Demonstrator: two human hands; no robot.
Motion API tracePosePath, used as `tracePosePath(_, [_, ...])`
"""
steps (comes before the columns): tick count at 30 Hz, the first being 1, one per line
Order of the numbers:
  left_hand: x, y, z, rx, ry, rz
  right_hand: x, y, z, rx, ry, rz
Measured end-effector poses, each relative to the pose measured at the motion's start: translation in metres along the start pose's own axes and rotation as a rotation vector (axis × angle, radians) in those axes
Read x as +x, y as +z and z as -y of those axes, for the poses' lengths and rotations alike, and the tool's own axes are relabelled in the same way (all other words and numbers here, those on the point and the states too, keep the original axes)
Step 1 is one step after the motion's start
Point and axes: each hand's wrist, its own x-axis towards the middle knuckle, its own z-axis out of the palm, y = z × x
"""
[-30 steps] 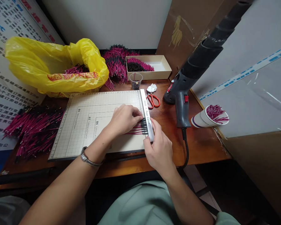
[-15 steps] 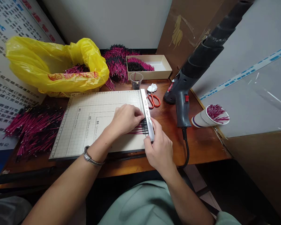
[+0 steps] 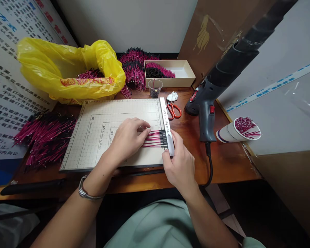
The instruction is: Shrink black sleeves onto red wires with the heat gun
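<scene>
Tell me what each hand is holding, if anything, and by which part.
The right hand holds the white strip by its near end, between thumb and fingers. The left hand is at the pink wires; whether it grips any cannot be told.

Wooden table (image 3: 235, 168): is carrying everything (its varnish is shining)
Left: wire pile (image 3: 48, 141) is spreading
Middle: cutter board (image 3: 93, 148) is lying flat
Back: yellow bag (image 3: 51, 82), second wire pile (image 3: 135, 74), box (image 3: 181, 82), clear cup (image 3: 155, 90) are sitting
Right: scissors (image 3: 173, 113), crumpled tissue (image 3: 172, 96), heat gun (image 3: 207, 124), paper cup (image 3: 226, 134) are resting
</scene>
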Motion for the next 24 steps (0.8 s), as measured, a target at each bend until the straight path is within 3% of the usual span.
tracePosePath(5, [-0.051,0.005,0.018,0.040,-0.003,-0.236,0.000,0.000,0.000,-0.007,0.005,0.001])
tracePosePath(9, [-0.083,0.011,0.023,0.258,0.041,-0.187,-0.001,0.001,0.000,-0.019,0.014,-0.001])
tracePosePath(14, [-0.085,0.021,0.019,0.491,0.087,-0.180,0.000,0.004,-0.001,-0.053,-0.001,0.000])
tracePosePath(18, [-0.083,0.024,0.018,0.557,0.102,-0.191,0.001,0.004,0.009,-0.097,-0.108,0.004])
tracePosePath(24, [-0.086,0.024,0.020,0.555,0.124,-0.224,0.005,0.008,0.027,-0.207,-0.351,0.188])
